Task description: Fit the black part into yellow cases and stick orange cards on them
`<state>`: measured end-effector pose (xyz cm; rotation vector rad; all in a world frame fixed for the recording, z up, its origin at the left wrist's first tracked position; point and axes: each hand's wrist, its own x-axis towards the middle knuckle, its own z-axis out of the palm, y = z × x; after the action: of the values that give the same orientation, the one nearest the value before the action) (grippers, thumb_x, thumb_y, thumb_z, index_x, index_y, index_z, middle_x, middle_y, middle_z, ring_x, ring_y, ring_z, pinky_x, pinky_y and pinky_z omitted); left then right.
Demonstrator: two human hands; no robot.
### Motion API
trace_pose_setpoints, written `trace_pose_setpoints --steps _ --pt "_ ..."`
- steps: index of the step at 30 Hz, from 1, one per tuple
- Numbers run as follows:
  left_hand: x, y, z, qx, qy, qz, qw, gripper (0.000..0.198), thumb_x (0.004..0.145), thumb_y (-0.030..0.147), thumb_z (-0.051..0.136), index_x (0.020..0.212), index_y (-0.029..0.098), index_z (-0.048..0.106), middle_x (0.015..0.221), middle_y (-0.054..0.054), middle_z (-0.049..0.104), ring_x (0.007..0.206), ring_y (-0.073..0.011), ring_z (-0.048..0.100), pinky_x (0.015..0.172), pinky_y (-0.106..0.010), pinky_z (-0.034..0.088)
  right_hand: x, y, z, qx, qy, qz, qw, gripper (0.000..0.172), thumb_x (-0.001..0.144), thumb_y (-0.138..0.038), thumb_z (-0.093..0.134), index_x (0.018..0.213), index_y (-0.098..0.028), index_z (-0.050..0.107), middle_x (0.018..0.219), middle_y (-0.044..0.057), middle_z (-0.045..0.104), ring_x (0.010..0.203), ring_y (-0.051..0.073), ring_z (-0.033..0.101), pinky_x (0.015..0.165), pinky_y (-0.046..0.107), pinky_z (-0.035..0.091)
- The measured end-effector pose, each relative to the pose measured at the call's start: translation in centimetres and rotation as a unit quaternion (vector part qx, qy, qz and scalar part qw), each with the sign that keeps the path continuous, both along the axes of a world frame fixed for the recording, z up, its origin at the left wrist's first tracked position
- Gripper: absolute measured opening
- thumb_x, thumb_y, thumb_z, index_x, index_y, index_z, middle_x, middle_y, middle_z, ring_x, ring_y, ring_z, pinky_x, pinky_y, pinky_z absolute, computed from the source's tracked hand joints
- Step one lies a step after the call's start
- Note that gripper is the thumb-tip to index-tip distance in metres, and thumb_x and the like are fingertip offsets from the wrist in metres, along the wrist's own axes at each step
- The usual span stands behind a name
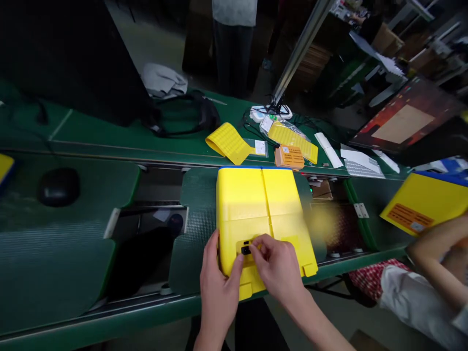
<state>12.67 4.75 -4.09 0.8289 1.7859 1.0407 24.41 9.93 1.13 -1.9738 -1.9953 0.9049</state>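
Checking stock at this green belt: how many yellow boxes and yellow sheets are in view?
Yellow plastic boxes with blue edges: 3 (the leftmost only partly in view)
Yellow flexible dimpled sheets: 2
Total: 5

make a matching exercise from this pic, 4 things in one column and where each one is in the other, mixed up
Things
1. left hand
2. right hand
3. orange card stack
4. black oval object

Places
a. pinching the black latch on the front of the yellow plastic case
b. on the green mat left of the case
c. on the far green belt, beside the yellow sheets
d. holding the case's lower left corner

Pairs: 1-d, 2-a, 3-c, 4-b
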Motion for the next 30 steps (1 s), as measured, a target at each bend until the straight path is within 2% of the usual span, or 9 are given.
trace_pose_setpoints --steps 3,9,14,18,22,30 --pt "0.0 -0.5 -0.4 0.023 -0.013 0.008 1.000 0.062 0.084 0.041 0.061 0.141 0.030 0.039 0.143 -0.008 0.047 0.128 -0.0287 0.048 0.108 -0.045 0.041 -0.4 -0.6 -0.4 0.022 -0.043 -0.007 0.999 0.022 0.088 -0.034 0.055 0.071 -0.022 0.063 0.049 -0.005 0.053 0.045 0.011 0.045 0.049 0.023 0.027" --pt "0.1 -0.8 -0.9 0.021 -0.050 0.021 0.998 0.066 0.082 0.041 0.063 0.143 0.034 0.038 0.146 -0.007 0.044 0.129 -0.0315 0.048 0.106 -0.050 0.044 -0.7 -1.3 -1.0 0.056 -0.082 0.013 0.995 0.025 0.090 -0.033 0.054 0.071 -0.022 0.066 0.056 -0.002 0.063 0.046 0.010 0.050 0.049 0.023 0.032" --pt "0.3 -0.8 -1.2 0.032 -0.057 0.033 0.997 0.069 0.080 0.039 0.066 0.143 0.032 0.038 0.145 -0.009 0.045 0.128 -0.0329 0.049 0.107 -0.052 0.044 -1.1 -2.1 -1.5 0.096 -0.084 -0.014 0.992 0.022 0.090 -0.031 0.055 0.075 -0.021 0.069 0.060 0.000 0.067 0.048 0.012 0.057 0.049 0.022 0.037" --pt "0.2 -0.8 -1.2 0.033 -0.054 0.031 0.998 0.068 0.080 0.039 0.066 0.142 0.032 0.040 0.145 -0.009 0.045 0.128 -0.0336 0.048 0.105 -0.053 0.045 -1.0 -1.9 -1.2 0.076 -0.071 -0.007 0.995 0.025 0.091 -0.032 0.054 0.072 -0.021 0.066 0.054 -0.002 0.062 0.045 0.011 0.053 0.045 0.022 0.035" --pt "0.1 -0.8 -1.1 0.029 -0.060 0.032 0.997 0.068 0.080 0.039 0.066 0.142 0.032 0.040 0.144 -0.009 0.046 0.126 -0.0338 0.050 0.105 -0.053 0.045 -0.9 -1.7 -1.0 0.078 -0.084 0.022 0.993 0.022 0.090 -0.029 0.054 0.073 -0.021 0.066 0.061 -0.001 0.067 0.048 0.011 0.057 0.048 0.021 0.036" --pt "0.1 -0.9 -1.1 0.023 -0.062 0.025 0.997 0.068 0.081 0.040 0.066 0.142 0.033 0.039 0.144 -0.008 0.046 0.127 -0.0322 0.051 0.105 -0.051 0.046 -1.8 -2.4 -2.1 0.165 -0.148 -0.032 0.975 0.020 0.088 -0.029 0.057 0.075 -0.022 0.071 0.059 0.000 0.069 0.050 0.014 0.062 0.051 0.024 0.040"
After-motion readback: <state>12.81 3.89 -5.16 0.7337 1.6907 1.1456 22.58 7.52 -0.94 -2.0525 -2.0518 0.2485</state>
